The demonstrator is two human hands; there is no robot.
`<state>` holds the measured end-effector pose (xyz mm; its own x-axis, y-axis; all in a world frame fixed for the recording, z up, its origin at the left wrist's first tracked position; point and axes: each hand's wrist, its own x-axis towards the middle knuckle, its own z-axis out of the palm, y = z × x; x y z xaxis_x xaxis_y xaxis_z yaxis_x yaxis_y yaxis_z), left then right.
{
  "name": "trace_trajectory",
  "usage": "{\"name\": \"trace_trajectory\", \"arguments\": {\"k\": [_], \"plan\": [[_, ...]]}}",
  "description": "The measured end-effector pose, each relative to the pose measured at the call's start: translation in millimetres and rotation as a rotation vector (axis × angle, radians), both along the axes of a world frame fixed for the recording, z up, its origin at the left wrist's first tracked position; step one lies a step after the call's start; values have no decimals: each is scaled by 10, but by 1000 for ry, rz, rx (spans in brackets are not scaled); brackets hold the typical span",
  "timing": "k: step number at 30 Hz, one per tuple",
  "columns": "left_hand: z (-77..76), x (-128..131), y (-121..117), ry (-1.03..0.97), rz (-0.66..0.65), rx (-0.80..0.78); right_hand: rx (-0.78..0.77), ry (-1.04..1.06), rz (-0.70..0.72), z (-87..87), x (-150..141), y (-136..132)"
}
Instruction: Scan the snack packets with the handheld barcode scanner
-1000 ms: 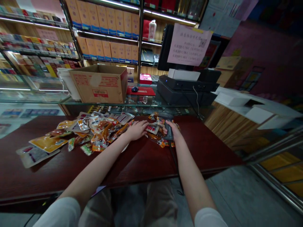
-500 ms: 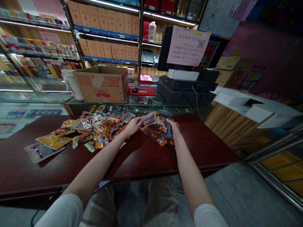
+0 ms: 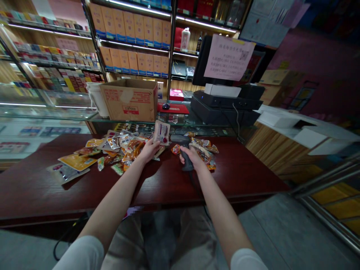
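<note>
My left hand (image 3: pixel 150 150) grips the lower edge of a pale snack packet (image 3: pixel 162 132) with dark print, held upright above the table. My right hand (image 3: pixel 190 156) is wrapped round the handle of a dark grey barcode scanner (image 3: pixel 185 146), its head turned left toward the packet. To the left lies a heap of shiny snack packets (image 3: pixel 131 146) in orange, clear and grey wrapping. A smaller group of packets (image 3: pixel 206 150) lies to the right, partly behind my right hand and the scanner.
The dark red table (image 3: pixel 112 191) spans the front. On the glass counter behind it stand an open cardboard box (image 3: pixel 129 99), a mouse (image 3: pixel 166 106) and a monitor (image 3: pixel 198 63) with a paper sign. The scanner's cable (image 3: pixel 197 187) hangs over the table's near edge.
My left hand has moved left and raised the packet upright, away from the right-hand group. The scanner in my right hand has come left and now points toward the packet.
</note>
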<state>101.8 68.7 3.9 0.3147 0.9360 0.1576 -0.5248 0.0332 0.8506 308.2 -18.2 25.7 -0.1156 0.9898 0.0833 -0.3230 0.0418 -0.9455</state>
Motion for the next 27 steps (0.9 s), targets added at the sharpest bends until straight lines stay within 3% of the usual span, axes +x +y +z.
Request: {"name": "trace_trajectory", "arguments": {"k": [4,10,27], "plan": [[15,-22,-21,-40,-8,-15,-2,39,68,-87,-143,13],[13,-22,-25,-43,8,-23,15,107,49,-169,-164,9],[-11,58,-34,53,115,29,-24,87,81,-170,-183,-58]]}}
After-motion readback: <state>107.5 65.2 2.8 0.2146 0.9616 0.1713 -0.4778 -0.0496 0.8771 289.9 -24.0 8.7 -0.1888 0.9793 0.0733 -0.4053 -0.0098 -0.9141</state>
